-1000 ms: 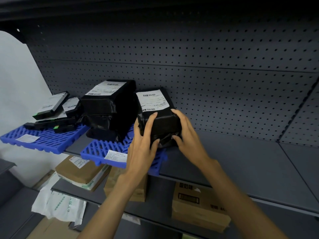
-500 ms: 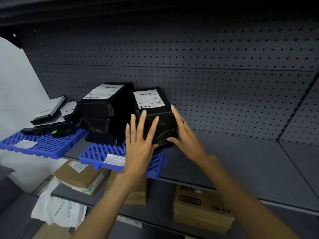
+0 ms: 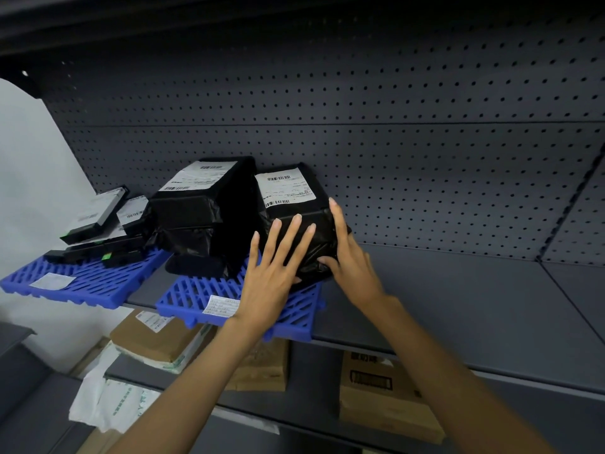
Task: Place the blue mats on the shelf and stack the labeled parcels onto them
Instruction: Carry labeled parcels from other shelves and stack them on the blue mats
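Head view: dark grey metal shelf (image 3: pixel 458 309) with a perforated back panel (image 3: pixel 393 126), spanning the frame. On it, two blue slatted plastic mats: left blue mat (image 3: pixel 82 283) at the shelf's left end, overhanging the front edge; nearer blue mat (image 3: pixel 203 296) beside it, also overhanging, with a white sticker (image 3: pixel 221 305) near its front. On the left mat, a heap of flat black labeled packets (image 3: pixel 98 231). On the nearer mat, a large black plastic-wrapped parcel (image 3: pixel 196 211) with a white label on top, and just right of it, touching, a smaller black plastic-wrapped parcel (image 3: pixel 294 204), label up, at the mat's right end. Left hand (image 3: pixel 271 276) flat and spread against that smaller parcel's front, fingers extended, not curled. Right hand (image 3: pixel 347 257) pressed to its right side, fingers straight up the edge, thumb tucked at the lower corner; no clasp around it. Below, on a lower shelf, brown cardboard boxes (image 3: pixel 383 398) and a white plastic mailer bag (image 3: pixel 111 404).
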Tool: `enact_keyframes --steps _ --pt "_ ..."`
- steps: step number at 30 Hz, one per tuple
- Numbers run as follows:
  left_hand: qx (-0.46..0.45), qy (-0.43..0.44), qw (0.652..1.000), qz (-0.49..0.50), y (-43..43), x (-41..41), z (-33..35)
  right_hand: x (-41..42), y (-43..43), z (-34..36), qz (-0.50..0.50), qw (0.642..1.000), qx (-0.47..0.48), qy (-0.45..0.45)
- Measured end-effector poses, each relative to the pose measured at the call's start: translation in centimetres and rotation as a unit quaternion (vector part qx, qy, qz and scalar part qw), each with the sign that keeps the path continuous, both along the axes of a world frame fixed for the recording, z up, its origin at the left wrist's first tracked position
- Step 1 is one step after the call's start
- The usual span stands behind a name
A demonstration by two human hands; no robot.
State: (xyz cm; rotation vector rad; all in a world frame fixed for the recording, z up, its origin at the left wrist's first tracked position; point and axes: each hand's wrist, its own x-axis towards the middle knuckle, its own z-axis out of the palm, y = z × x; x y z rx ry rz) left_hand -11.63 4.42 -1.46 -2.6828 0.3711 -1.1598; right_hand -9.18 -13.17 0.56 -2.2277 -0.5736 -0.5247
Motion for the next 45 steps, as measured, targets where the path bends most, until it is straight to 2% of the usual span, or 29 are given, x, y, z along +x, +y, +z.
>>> enact_keyframes --steps 15,32,38,45 --pt "0.043 0.013 0.998 -0.041 5.6 0.3 0.7 -2.2 4.8 0.2 -0.071 0.997 -0.015 0.004" --pt "0.047 0.055 0.986 -0.151 13.1 1.2 2.4 -4.1 13.3 0.0 -0.197 0.980 0.007 -0.005" --pt "0.053 0.053 0.980 -0.185 14.7 1.2 3.7 -5.0 14.7 0.9 -0.197 0.979 0.032 0.026" --pt "-0.021 -0.001 0.986 -0.166 20.2 2.0 5.3 -5.0 15.7 1.1 -0.227 0.973 0.041 0.031"
